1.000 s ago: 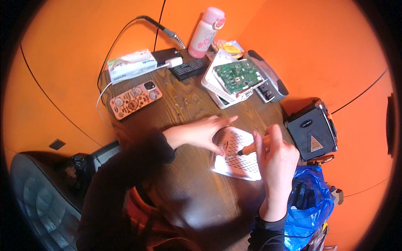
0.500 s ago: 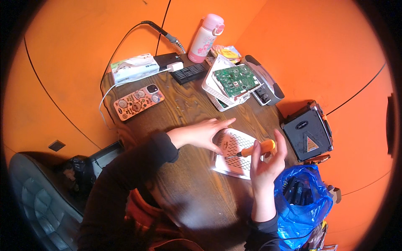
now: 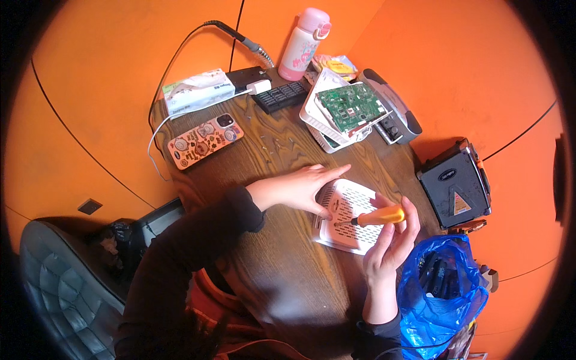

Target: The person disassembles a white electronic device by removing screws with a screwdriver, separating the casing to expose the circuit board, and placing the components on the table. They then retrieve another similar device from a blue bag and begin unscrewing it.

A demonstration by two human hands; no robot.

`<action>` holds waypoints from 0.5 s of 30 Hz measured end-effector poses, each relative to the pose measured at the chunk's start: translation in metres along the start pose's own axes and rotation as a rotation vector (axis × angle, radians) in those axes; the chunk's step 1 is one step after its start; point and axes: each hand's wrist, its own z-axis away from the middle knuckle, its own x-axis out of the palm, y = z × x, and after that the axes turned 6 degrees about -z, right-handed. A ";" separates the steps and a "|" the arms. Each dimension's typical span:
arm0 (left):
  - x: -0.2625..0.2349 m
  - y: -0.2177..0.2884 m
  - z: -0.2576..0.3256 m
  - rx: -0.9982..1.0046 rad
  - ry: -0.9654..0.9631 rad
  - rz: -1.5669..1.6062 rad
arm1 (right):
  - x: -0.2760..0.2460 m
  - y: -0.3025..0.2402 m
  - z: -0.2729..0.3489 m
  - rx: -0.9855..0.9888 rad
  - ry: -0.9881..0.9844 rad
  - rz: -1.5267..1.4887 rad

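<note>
While the left hand (image 3: 300,187) lies flat on the white vented box (image 3: 351,216) near the desk (image 3: 282,288) edge, the right hand (image 3: 390,243), closed around the orange-handled screwdriver (image 3: 375,217), risks the tip slipping off the screw and scratching the plastic.

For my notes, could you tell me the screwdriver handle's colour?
Orange-yellow; the screwdriver shows best in the head view.

I see my left hand (image 3: 303,187) flat on the white vented box (image 3: 351,216) on the desk (image 3: 270,270). My right hand (image 3: 390,243) grips an orange-handled screwdriver (image 3: 375,217), tip on the box. Green circuit board (image 3: 351,107), phone (image 3: 205,141), pink bottle (image 3: 305,45) further back.
</note>
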 end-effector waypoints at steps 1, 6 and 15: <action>0.001 0.000 0.000 0.004 0.009 -0.002 | -0.001 -0.001 -0.001 -0.020 -0.016 0.053; 0.002 -0.002 0.000 0.035 0.036 -0.001 | -0.006 -0.008 -0.009 -0.012 -0.091 0.198; 0.003 -0.007 -0.002 0.069 0.017 0.002 | -0.020 -0.021 -0.030 0.166 -0.170 0.046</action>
